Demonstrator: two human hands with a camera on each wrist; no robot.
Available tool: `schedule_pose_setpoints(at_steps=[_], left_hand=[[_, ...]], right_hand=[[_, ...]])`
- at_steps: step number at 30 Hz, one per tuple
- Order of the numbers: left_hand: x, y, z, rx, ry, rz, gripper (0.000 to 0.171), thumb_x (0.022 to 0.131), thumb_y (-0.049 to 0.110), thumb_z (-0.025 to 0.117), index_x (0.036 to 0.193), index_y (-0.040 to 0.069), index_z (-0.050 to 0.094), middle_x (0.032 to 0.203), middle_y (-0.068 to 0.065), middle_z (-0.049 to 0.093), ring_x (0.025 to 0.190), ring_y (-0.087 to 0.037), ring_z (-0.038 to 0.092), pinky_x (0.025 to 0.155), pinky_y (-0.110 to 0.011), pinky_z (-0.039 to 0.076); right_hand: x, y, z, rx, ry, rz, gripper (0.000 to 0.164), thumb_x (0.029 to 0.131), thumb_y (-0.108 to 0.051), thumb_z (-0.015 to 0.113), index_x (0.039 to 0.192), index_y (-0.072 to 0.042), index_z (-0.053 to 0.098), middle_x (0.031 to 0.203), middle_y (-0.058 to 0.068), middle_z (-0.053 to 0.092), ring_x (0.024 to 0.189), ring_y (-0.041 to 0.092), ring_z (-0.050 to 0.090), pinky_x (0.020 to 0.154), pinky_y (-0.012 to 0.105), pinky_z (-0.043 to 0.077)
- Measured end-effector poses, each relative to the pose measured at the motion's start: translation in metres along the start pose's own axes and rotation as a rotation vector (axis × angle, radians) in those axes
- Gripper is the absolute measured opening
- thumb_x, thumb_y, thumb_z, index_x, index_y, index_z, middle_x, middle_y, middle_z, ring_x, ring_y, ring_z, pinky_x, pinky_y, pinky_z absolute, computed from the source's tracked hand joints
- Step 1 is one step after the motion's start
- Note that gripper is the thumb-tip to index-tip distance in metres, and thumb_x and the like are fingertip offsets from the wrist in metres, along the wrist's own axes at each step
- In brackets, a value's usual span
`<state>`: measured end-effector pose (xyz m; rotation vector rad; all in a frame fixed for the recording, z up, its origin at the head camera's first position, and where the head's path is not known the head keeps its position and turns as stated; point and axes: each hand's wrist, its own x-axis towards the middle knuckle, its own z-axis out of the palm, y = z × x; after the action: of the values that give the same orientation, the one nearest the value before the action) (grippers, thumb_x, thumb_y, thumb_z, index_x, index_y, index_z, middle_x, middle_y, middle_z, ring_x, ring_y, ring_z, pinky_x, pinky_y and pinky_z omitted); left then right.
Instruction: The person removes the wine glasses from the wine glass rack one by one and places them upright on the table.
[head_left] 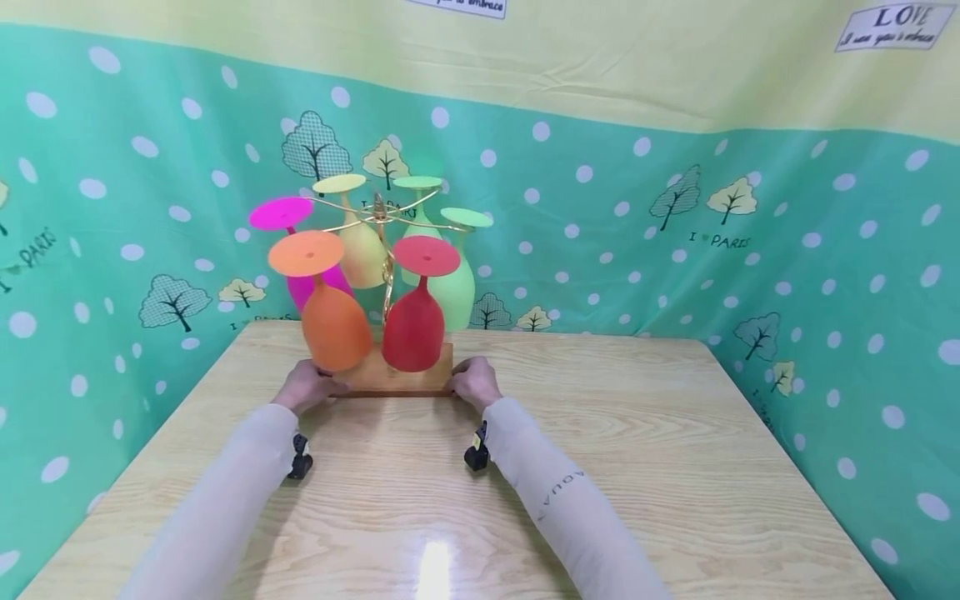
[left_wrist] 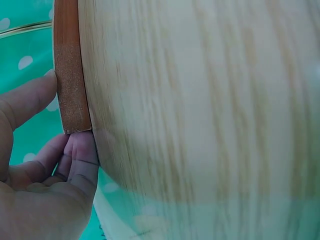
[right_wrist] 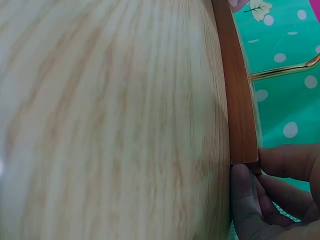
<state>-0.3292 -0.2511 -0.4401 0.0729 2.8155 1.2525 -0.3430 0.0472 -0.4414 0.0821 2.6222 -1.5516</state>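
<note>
A wine glass rack with a gold metal stem (head_left: 387, 287) and a wooden base (head_left: 397, 383) stands at the back left of the table. Several coloured goblets hang upside down from its arms, among them an orange goblet (head_left: 336, 329) and a red goblet (head_left: 413, 329) in front. My left hand (head_left: 307, 387) grips the base's left end; in the left wrist view the thumb lies on its upper edge and the fingers curl against the end. At the right end, my right hand (right_wrist: 280, 187) holds the base the same way, thumb and fingers around its corner.
The pale wooden table (head_left: 637, 433) stretches in front of the rack and to its right. Close behind the rack hangs a green dotted curtain (head_left: 570, 217) with printed trees, which also runs along both sides of the table.
</note>
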Motion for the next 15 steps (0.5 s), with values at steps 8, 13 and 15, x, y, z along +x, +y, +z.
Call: schedule_pose_setpoints(at_steps=[8, 13, 15], left_hand=[[0.0, 0.008, 0.007, -0.013, -0.01, 0.007, 0.065, 0.081, 0.019, 0.074, 0.132, -0.009, 0.045, 0.129, -0.033, 0.049, 0.118, -0.046, 0.047, 0.1, -0.058, 0.036], [0.0, 0.013, 0.011, -0.012, -0.015, 0.022, 0.067, 0.08, 0.019, 0.074, 0.132, -0.011, 0.044, 0.129, -0.035, 0.048, 0.119, -0.049, 0.045, 0.101, -0.06, 0.034], [0.0, 0.014, 0.014, -0.016, -0.017, 0.024, 0.066, 0.08, 0.019, 0.075, 0.13, -0.011, 0.045, 0.129, -0.034, 0.049, 0.119, -0.049, 0.046, 0.101, -0.059, 0.035]], right_hand=[[-0.001, 0.006, -0.007, 0.004, 0.001, 0.0, 0.027, 0.078, 0.001, 0.069, 0.105, 0.005, 0.067, 0.086, 0.011, 0.066, 0.071, 0.02, 0.066, 0.065, 0.029, 0.054], [-0.001, 0.01, -0.012, 0.006, 0.002, 0.0, 0.027, 0.077, 0.001, 0.07, 0.104, 0.005, 0.067, 0.088, 0.012, 0.066, 0.072, 0.02, 0.066, 0.065, 0.029, 0.054], [-0.002, 0.011, -0.015, 0.012, 0.001, 0.004, 0.028, 0.077, 0.001, 0.069, 0.104, 0.005, 0.067, 0.088, 0.012, 0.066, 0.072, 0.021, 0.067, 0.065, 0.029, 0.054]])
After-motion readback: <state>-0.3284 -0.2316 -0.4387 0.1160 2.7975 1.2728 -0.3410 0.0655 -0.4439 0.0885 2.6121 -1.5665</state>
